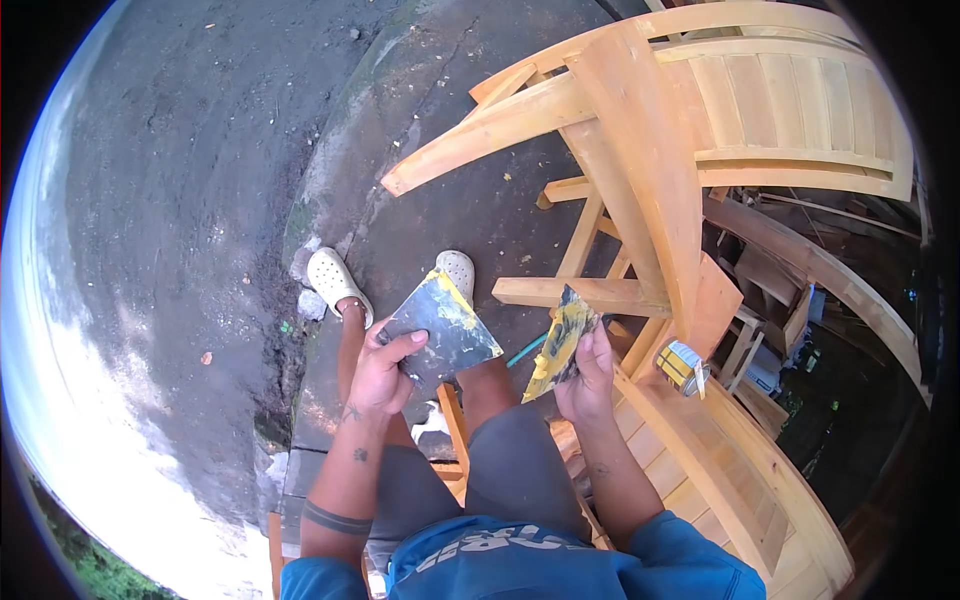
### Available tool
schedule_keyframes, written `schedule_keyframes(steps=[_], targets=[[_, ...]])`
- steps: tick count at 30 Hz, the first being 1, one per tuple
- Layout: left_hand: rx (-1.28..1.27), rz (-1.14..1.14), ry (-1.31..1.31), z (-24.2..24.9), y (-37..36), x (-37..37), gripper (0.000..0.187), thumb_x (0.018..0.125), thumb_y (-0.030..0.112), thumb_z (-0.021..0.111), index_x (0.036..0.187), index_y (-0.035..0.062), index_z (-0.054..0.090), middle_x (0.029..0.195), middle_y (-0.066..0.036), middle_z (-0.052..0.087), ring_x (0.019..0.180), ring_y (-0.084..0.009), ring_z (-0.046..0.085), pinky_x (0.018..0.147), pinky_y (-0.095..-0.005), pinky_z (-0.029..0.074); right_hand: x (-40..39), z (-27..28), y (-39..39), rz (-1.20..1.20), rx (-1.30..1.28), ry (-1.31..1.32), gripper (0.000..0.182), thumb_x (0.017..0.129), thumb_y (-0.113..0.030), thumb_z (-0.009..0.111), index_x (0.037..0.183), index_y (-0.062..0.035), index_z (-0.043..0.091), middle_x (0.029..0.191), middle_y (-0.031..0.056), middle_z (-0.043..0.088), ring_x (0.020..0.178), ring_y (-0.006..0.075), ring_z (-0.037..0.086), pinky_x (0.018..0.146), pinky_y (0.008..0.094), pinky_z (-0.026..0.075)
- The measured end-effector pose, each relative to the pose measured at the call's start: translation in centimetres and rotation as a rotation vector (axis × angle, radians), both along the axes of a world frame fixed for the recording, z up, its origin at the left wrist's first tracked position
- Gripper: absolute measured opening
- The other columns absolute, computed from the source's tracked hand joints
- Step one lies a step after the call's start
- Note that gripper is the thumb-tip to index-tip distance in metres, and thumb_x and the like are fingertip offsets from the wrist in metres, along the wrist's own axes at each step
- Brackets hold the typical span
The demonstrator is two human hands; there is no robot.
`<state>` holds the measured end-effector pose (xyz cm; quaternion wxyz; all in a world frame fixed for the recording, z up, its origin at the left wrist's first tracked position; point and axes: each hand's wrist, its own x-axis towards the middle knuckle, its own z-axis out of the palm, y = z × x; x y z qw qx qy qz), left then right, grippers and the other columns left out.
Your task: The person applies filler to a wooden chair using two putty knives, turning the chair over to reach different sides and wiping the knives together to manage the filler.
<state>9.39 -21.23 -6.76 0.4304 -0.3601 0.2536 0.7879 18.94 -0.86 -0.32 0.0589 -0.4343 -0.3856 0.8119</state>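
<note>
At eleven o'clock, my left hand (378,378): clamped on dark plate (452,328).
Right hand (586,382): clamped on yellow-smeared sheet (553,355); plate toward ten.

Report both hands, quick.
Left hand: pinching a dark flat sheet, yellow-smeared.
Right hand: pinching a narrower-looking piece, smeared yellow and black.

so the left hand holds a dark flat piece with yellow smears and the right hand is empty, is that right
The right hand is not empty: the head view shows it gripping a second yellow-smeared piece. The left hand does hold the dark flat piece with yellow smears.
</note>
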Motion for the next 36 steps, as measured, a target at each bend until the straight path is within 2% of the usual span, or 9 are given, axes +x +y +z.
schedule_keyframes(steps=[4,10,14,15,21,24,27,32,36], targets=[[-0.078,-0.176,0.048,-0.7,-2.9,-3.1,0.022,0.079,-0.001,0.06,0.101,-0.0034,0.06,0.095,-0.012,0.066,0.083,-0.0189,0.064,0.078,-0.0312,0.051,-0.3,-1.6,-3.4,-0.109,-0.011,0.033,0.04,0.096,-0.022,0.047,0.128,-0.0022,0.035,0.112,0.008,0.055,0.1,0.0156,0.058,0.087,0.0315,0.049],[-0.272,-0.621,0.018,-1.2,-4.9,-4.7,0.023,0.078,0.0,0.061,0.101,-0.0035,0.06,0.093,-0.011,0.065,0.084,-0.0184,0.064,0.077,-0.0306,0.052,6.1,-2.8,-5.8,-0.414,-0.03,-0.013,0.035,0.096,-0.024,0.048,0.122,-0.0023,0.039,0.111,0.0095,0.055,0.1,0.0164,0.057,0.087,0.031,0.048],[-0.322,-0.848,-0.01,-1.5,-3.0,-3.7,0.023,0.077,-0.001,0.061,0.1,-0.0034,0.06,0.092,-0.01,0.066,0.085,-0.0186,0.065,0.078,-0.0314,0.052,10.6,-3.9,-6.2,-0.62,-0.03,0.0,0.033,0.095,-0.024,0.049,0.12,-0.0031,0.04,0.111,0.0078,0.055,0.101,0.0164,0.056,0.089,0.0325,0.046],[-0.34,-0.874,-0.012,-2.0,-2.3,-3.1,0.023,0.077,-0.001,0.062,0.1,-0.0033,0.06,0.092,-0.01,0.066,0.084,-0.0187,0.065,0.078,-0.0317,0.052,12.0,-4.4,-6.2,-0.636,-0.043,0.023,0.037,0.095,-0.024,0.049,0.124,-0.0029,0.039,0.115,0.0081,0.054,0.105,0.0175,0.055,0.092,0.0336,0.044],[-0.337,-0.905,0.045,-2.6,7.0,1.9,0.023,0.078,-0.001,0.062,0.101,-0.003,0.06,0.093,-0.01,0.066,0.084,-0.0187,0.064,0.08,-0.0317,0.052,17.4,-6.6,-4.0,-0.6,0.054,0.034,0.044,0.096,-0.023,0.048,0.131,-0.0005,0.034,0.123,0.01,0.05,0.112,0.0182,0.051,0.096,0.0341,0.041],[-0.305,-0.788,0.091,-3.0,10.8,5.0,0.025,0.079,0.001,0.063,0.103,-0.0034,0.059,0.093,-0.01,0.066,0.084,-0.0187,0.064,0.081,-0.0315,0.051,19.6,-7.6,-2.2,-0.598,0.077,0.001,0.041,0.096,-0.023,0.047,0.128,-0.0004,0.036,0.121,0.0102,0.05,0.111,0.0176,0.051,0.096,0.0335,0.04],[-0.293,-0.652,0.181,-1.4,13.6,7.9,0.026,0.084,0.003,0.058,0.11,-0.0037,0.055,0.102,-0.014,0.063,0.095,-0.0238,0.062,0.089,-0.0364,0.048,20.3,-7.2,0.4,-0.641,0.087,-0.033,0.038,0.096,-0.023,0.047,0.126,-0.0001,0.038,0.12,0.0102,0.05,0.11,0.0176,0.051,0.097,0.0334,0.04],[-0.233,-0.637,0.215,2.5,15.5,9.4,0.032,0.087,0.004,0.055,0.117,-0.0048,0.051,0.11,-0.017,0.06,0.102,-0.0271,0.06,0.094,-0.0396,0.045,19.7,-6.7,1.5,-0.721,0.063,0.009,0.037,0.097,-0.022,0.046,0.125,0.0009,0.039,0.12,0.0102,0.051,0.11,0.0166,0.051,0.097,0.0321,0.039],[-0.184,-0.55,0.209,3.0,14.8,8.8,0.026,0.087,0.001,0.054,0.112,-0.005,0.054,0.112,-0.018,0.06,0.104,-0.0286,0.059,0.094,-0.0417,0.046,18.3,-7.0,0.6,-0.74,0.081,0.008,0.037,0.097,-0.022,0.046,0.126,0.0009,0.039,0.12,0.0103,0.051,0.11,0.0169,0.051,0.097,0.032,0.039]])
